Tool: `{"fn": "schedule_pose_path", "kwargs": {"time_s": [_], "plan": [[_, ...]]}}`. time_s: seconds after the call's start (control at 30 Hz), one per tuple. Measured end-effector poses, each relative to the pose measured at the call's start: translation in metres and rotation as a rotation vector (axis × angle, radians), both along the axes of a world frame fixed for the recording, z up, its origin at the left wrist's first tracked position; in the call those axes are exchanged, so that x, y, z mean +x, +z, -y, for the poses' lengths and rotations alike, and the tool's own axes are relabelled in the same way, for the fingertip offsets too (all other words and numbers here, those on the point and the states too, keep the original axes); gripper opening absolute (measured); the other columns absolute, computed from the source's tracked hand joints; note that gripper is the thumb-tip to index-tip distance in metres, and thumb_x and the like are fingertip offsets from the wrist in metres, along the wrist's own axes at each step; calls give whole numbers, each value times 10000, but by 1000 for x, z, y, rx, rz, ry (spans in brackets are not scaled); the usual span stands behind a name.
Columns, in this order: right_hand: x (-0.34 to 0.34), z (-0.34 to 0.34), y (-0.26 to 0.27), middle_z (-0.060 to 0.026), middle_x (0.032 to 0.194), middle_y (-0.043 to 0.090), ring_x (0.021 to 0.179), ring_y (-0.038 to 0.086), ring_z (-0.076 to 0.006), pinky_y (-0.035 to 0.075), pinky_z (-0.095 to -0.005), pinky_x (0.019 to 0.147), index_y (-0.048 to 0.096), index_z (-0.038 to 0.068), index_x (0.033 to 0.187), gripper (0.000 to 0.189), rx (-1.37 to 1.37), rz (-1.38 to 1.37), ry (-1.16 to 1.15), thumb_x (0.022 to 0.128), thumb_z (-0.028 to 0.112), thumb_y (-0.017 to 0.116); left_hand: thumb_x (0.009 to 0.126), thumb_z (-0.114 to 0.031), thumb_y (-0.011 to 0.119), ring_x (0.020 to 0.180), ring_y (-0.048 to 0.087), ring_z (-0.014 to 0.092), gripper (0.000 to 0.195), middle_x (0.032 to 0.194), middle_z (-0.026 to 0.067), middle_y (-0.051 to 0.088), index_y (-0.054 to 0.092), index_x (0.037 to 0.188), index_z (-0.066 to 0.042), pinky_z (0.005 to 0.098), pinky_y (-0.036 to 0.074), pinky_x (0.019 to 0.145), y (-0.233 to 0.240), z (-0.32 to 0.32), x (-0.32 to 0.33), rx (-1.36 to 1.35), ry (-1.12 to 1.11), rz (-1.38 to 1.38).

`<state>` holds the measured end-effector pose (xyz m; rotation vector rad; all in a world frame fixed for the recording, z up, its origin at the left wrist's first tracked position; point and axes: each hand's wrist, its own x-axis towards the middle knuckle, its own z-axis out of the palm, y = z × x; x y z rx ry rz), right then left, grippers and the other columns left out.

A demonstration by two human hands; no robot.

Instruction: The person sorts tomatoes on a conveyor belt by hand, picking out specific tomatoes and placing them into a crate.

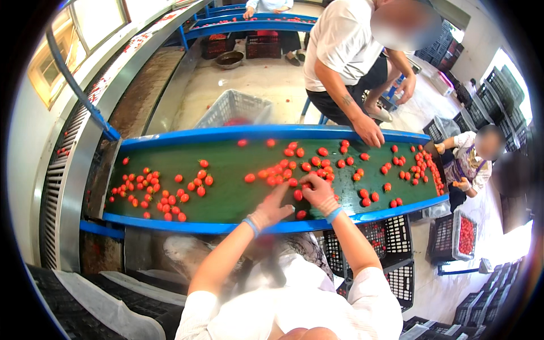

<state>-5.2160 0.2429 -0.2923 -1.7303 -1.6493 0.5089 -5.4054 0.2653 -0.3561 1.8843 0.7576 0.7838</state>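
Small red cherry tomatoes [280,168], some with green stems, lie scattered along a green conveyor belt [225,182] between blue side rails. My left hand [274,207], in a thin glove with a blue wrist band, reaches over the near rail. Its index finger points at the central cluster, the thumb is spread apart, and nothing shows in its grasp. Just to the right, my right hand [318,193], gloved likewise, bends its fingers over tomatoes in that cluster. Red shows beneath its fingertips, but whether it grips a tomato is hidden. One tomato [298,195] lies between both hands.
Across the belt sits a co-worker, one hand [369,131] over the far rail. Another person [463,161] stands at the belt's right end. A grey crate [233,108] is beyond the far rail; black crates [393,242] stand below the near one. Rollers [53,170] run along the left.
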Motion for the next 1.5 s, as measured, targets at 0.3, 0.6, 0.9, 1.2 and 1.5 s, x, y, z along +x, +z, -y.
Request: {"fn": "schedule_pose_path", "kwargs": {"time_s": [0.3,0.6,0.9,1.2,1.5], "plan": [[47,32,9,-62,729,633,678,602,-144,485,-273,642,651,58,832,123,-184,-84,-131,750,100,570,801,-146,628,1077,609,226,525,1234,152,579,488,1291,-18,328,487,913,-5,3,-97,-141,197,167],[-1,30,40,-114,854,674,866,650,-269,507,-355,795,670,76,923,218,-384,222,384,758,89,528,744,-312,644,967,592,359,389,1082,187,605,610,1061,-88,469,473,831,-9,-6,-252,246,855,-841],[-64,23,5,-141,1088,616,1010,581,-350,482,-402,870,638,79,1009,347,-8,246,364,717,-39,493,736,-438,631,957,595,398,610,1257,210,454,489,1265,-170,465,496,825,14,-10,-249,-218,788,-1005],[-112,30,3,-157,1010,630,933,610,-354,498,-389,810,642,50,969,292,118,96,342,735,-50,500,725,-319,681,1036,574,387,619,1374,187,404,475,1281,-140,432,482,891,11,-5,-184,129,439,-408],[-132,27,-5,-158,989,637,934,615,-343,502,-387,811,653,45,960,284,105,177,311,740,-53,503,780,-334,618,891,615,336,279,985,152,642,675,900,-89,425,499,784,28,-12,-266,-48,543,-874]]}}
